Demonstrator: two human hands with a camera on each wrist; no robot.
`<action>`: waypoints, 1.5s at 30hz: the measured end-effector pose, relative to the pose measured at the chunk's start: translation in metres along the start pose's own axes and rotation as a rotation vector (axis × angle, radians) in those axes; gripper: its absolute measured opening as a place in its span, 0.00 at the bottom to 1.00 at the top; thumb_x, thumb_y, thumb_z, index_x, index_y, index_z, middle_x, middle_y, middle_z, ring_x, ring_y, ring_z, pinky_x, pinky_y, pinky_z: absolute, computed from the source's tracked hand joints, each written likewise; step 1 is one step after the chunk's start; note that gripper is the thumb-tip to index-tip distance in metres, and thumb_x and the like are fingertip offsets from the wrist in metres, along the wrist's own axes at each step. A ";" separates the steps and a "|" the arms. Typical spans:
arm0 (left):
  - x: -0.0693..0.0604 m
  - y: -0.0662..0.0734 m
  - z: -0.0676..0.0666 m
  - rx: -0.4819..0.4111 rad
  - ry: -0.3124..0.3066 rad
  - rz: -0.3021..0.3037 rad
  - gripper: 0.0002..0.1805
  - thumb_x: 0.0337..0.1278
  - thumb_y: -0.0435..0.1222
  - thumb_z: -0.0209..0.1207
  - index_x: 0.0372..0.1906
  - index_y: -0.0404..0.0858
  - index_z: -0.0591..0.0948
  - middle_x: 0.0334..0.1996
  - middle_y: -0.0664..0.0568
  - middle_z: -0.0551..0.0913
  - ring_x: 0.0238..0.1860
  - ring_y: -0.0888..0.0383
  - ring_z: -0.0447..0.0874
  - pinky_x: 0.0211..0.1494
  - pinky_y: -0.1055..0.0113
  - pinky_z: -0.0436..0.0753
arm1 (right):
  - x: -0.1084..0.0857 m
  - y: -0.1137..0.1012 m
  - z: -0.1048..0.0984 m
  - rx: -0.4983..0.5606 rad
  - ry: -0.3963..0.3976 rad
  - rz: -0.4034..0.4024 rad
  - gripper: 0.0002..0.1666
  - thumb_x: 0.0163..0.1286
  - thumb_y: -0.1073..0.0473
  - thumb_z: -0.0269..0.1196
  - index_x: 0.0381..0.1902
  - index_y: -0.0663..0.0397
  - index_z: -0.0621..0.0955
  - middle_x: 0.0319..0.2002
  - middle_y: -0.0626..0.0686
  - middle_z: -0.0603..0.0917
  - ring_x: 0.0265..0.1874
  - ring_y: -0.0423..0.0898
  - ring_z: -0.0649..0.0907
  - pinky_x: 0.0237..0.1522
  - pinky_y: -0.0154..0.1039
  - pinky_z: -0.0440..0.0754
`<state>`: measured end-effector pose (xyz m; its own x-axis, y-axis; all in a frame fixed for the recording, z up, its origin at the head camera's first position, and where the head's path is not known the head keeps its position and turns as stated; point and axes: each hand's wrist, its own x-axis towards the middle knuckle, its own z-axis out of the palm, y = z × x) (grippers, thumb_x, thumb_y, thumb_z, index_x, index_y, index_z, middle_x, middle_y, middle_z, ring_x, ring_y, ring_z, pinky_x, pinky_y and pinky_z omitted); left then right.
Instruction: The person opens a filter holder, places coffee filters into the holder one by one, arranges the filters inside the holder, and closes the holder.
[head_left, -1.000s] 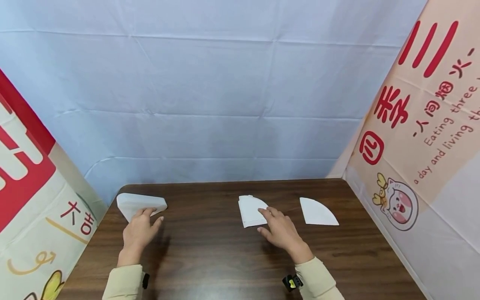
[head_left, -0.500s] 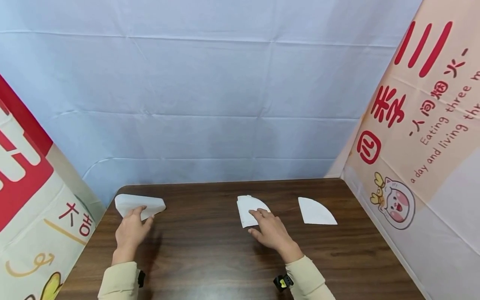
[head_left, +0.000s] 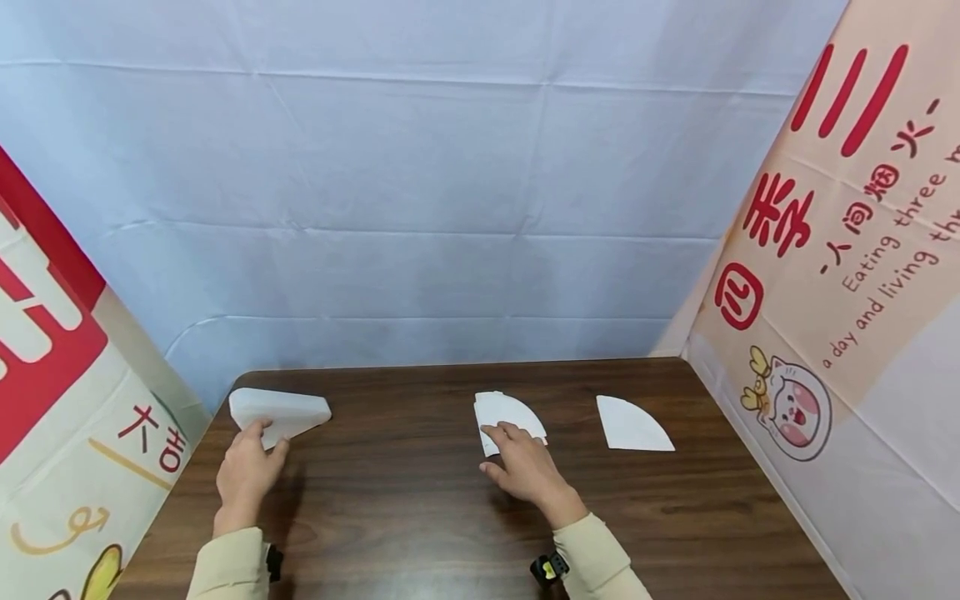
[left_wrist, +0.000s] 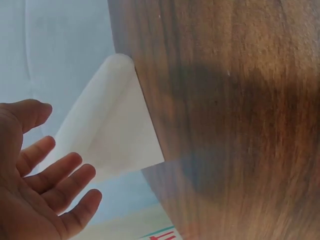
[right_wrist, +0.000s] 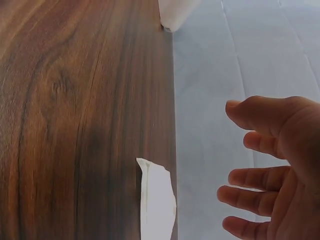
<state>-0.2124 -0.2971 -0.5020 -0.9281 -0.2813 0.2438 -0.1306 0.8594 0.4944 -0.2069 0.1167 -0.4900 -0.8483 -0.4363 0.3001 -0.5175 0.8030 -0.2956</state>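
Starting at the left, a printed cloth (head_left: 45,367) hangs beside the brown table (head_left: 390,492). At the table's far left corner lies a curled white paper (head_left: 292,406), its rounded fold toward the back. The left hand (head_left: 244,477) reaches over its near edge, fingers loosely spread and gripping nothing; whether the fingertips touch the paper I cannot tell. Over half a second this hand has drawn a little left and back toward the person, while the paper has stayed where it was.

Further right, near the middle, sits a fan-shaped paper stack (head_left: 506,407) (its edges do not line up, so it seems layered). The right hand (head_left: 527,468) is over its near part, fingers apart and holding nothing. It too has slid left, so more of the stack's right edge shows. Rightmost, a quarter-circle paper (head_left: 632,427) lies flat, well apart from both hands. As I judge it, this shift only repositions the hands: none of the paper is being carried.
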 end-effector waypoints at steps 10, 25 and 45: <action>0.007 -0.007 -0.007 -0.043 0.059 -0.098 0.22 0.57 0.41 0.56 0.53 0.32 0.74 0.43 0.33 0.76 0.41 0.33 0.74 0.34 0.41 0.71 | 0.006 -0.008 0.009 0.004 -0.004 -0.030 0.31 0.59 0.51 0.67 0.59 0.55 0.74 0.54 0.63 0.75 0.50 0.59 0.76 0.39 0.56 0.73; 0.016 -0.017 -0.016 -0.119 0.116 -0.219 0.23 0.55 0.42 0.57 0.50 0.30 0.69 0.40 0.32 0.72 0.44 0.31 0.70 0.40 0.37 0.65 | 0.020 -0.026 0.019 -0.031 -0.080 -0.042 0.31 0.62 0.48 0.64 0.61 0.51 0.72 0.57 0.60 0.73 0.53 0.55 0.74 0.44 0.54 0.72; 0.041 -0.030 -0.018 -0.289 0.012 -0.167 0.48 0.50 0.39 0.66 0.69 0.28 0.51 0.59 0.24 0.59 0.61 0.30 0.53 0.60 0.39 0.54 | 0.040 -0.046 0.035 -0.057 -0.129 -0.073 0.30 0.63 0.48 0.62 0.62 0.50 0.72 0.57 0.58 0.73 0.53 0.54 0.74 0.46 0.52 0.72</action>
<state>-0.2399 -0.3422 -0.4922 -0.8979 -0.4143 0.1489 -0.1744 0.6452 0.7439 -0.2216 0.0480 -0.4965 -0.8181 -0.5396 0.1987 -0.5739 0.7877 -0.2239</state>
